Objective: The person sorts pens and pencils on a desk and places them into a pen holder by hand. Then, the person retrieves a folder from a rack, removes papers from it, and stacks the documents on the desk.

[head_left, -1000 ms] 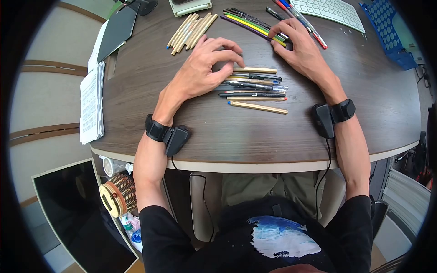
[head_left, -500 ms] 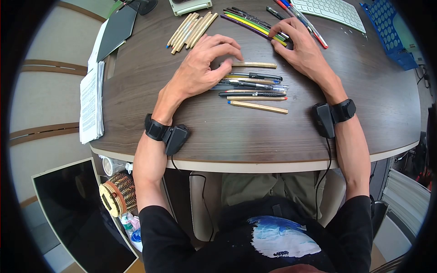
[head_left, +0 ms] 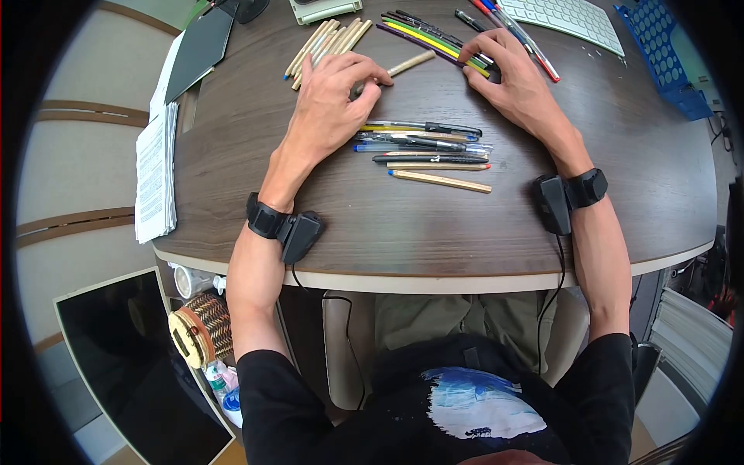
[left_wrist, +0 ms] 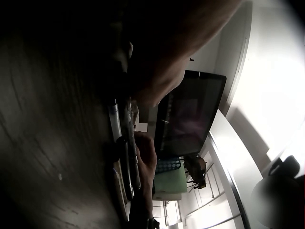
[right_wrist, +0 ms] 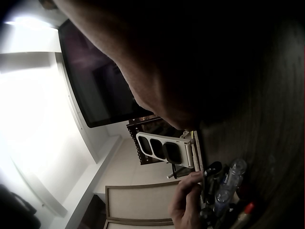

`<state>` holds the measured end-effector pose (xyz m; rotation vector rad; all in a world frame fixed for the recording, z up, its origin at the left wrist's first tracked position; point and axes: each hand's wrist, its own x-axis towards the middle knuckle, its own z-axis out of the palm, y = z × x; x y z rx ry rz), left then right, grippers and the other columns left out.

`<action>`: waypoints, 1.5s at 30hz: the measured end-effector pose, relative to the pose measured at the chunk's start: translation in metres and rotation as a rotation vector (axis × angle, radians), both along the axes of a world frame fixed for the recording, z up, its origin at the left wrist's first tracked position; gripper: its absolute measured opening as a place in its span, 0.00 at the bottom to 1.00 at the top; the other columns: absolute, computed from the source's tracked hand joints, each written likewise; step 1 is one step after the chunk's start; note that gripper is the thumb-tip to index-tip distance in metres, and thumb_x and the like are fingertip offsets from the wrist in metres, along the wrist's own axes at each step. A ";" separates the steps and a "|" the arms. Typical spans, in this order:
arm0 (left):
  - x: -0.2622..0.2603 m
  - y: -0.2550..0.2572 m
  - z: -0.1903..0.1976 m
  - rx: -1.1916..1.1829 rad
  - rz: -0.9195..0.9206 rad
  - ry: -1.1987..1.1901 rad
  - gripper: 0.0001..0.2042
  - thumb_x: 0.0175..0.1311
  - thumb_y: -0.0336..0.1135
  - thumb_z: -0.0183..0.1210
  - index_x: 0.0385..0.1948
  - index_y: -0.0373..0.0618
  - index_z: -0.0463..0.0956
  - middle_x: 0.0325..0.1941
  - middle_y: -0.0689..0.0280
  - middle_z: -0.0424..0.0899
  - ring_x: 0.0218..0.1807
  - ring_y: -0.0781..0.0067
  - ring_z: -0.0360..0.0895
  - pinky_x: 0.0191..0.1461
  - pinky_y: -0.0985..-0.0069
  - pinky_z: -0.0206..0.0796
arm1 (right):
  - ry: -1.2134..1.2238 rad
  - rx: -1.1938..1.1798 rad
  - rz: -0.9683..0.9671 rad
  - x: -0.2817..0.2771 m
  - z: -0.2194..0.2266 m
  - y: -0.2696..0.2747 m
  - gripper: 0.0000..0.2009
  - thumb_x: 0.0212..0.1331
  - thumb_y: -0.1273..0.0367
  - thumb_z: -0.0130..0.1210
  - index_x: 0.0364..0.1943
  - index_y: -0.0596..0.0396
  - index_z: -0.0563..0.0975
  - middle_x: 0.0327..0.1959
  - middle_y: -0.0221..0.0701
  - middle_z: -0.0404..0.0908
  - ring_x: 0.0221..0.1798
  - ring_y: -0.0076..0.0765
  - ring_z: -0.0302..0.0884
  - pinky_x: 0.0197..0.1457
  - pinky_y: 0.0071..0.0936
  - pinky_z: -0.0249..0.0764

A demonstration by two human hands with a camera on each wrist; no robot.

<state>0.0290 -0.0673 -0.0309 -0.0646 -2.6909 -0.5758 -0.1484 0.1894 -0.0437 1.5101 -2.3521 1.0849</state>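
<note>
In the head view my left hand (head_left: 333,101) pinches a wooden pencil (head_left: 412,63), which slants up to the right from the fingers. Beside that hand lies a bundle of wooden pencils (head_left: 353,40). My right hand (head_left: 518,85) rests at the lower right end of a row holding a yellow pencil (head_left: 422,37), a green one and a purple one, its thumb and fingertips touching them. Between the forearms lies a mixed group with a black pen (head_left: 430,160), clear pens and a wooden pencil (head_left: 442,182). Both wrist views are dark; the fingertips are hidden there.
Red and blue pens (head_left: 535,48) lie right of the right hand, near a white keyboard (head_left: 566,22). A blue perforated basket (head_left: 666,62) stands at the right. Stacked papers (head_left: 158,178) and a dark folder (head_left: 203,54) are at the left edge.
My left hand has moved up and slightly left, away from the mixed group, with a wooden pencil that has turned from level to slanted. My right hand has hardly moved.
</note>
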 end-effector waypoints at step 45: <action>0.001 0.009 0.008 0.067 -0.133 -0.099 0.10 0.77 0.40 0.63 0.52 0.51 0.86 0.55 0.67 0.87 0.67 0.60 0.80 0.90 0.38 0.37 | 0.037 -0.007 0.006 -0.002 -0.004 0.000 0.11 0.68 0.66 0.65 0.51 0.51 0.85 0.52 0.36 0.78 0.54 0.41 0.76 0.58 0.40 0.75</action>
